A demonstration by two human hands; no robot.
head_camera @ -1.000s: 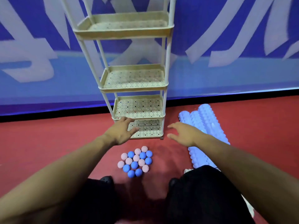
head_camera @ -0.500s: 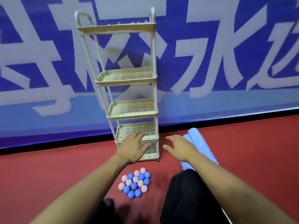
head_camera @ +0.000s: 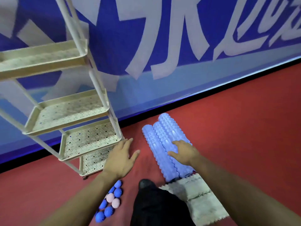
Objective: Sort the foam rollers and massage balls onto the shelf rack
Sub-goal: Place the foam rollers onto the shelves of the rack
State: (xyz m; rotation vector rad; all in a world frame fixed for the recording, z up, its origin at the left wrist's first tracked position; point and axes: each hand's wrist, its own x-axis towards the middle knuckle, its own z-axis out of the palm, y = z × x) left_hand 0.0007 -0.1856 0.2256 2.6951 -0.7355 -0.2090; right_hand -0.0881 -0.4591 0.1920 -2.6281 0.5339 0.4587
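Observation:
Three light-blue ridged foam rollers [head_camera: 161,144] lie side by side on the red floor at centre right. My right hand [head_camera: 183,152] is spread flat over the two right-hand rollers, its fingers straight, and grips nothing. My left hand [head_camera: 121,156] hovers open between the rollers and the cream shelf rack [head_camera: 91,139], in front of the rack's bottom tier. Several blue and pink spiky massage balls [head_camera: 111,202] lie in a cluster on the floor below my left forearm, which hides part of them. All the rack's perforated tiers in view hold nothing.
A blue banner wall [head_camera: 162,54] with white characters stands just behind the rack and rollers. A white toothed-edge foam mat [head_camera: 200,201] lies at the near end of the rollers. My dark-trousered leg and shoe [head_camera: 146,185] sit between the balls and the mat.
The view has swung right and closer. My right hand has moved right onto the rollers. My left hand has drifted off the rack's lower tier toward the floor gap.

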